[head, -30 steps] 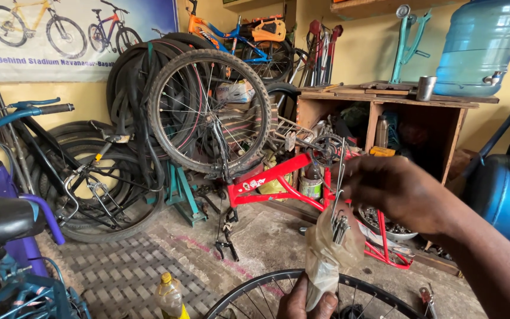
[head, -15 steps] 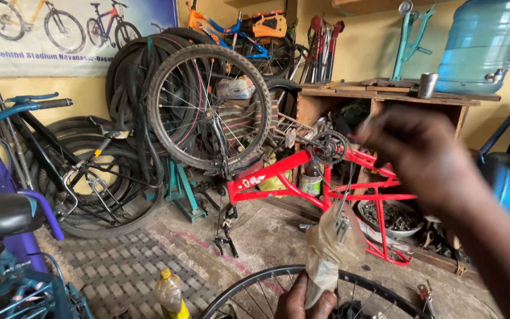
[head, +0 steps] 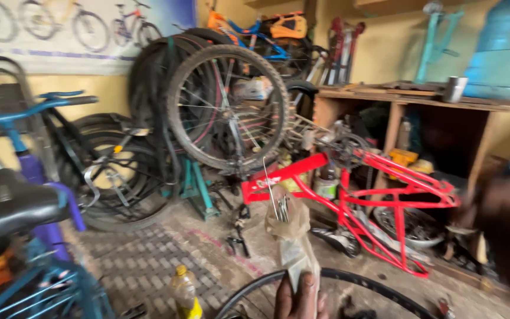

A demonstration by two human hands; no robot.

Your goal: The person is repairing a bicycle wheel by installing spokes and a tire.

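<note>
- A black saddle (head: 7,204) sits at the far left, on a blue bike (head: 25,112).
- Black tyres (head: 119,171) lean on the yellow wall behind it.
- A small bottle (head: 185,292) with a yellow cap stands on the floor (head: 143,260), near the bottom edge.
- A big wheel (head: 228,109) is in the middle, up off the floor.
- The left hand (head: 299,298) is at the bottom edge, a bit right of the middle. Its fingers are closed tight on the bottom of a clear bag (head: 290,236).
- The bag stands up from the hand. Thin metal spokes (head: 275,195) poke out of its top.
- A black rim (head: 337,280) curves on the floor just behind the hand.
- A red frame (head: 373,195) lies upside down behind the bag.
- A wooden shelf (head: 420,103) stands behind the frame, with a metal cup (head: 454,88) and a big blue jug (head: 503,50) on top.
- The right hand (head: 506,236) is a dark blur at the right edge, well apart from the bag. I cannot tell if it is open or closed.
- To do this well, I think the left hand should hold the bag straight up so no spokes slip out.
- The right hand should pinch just one spoke by its tip and pull it up slowly.
</note>
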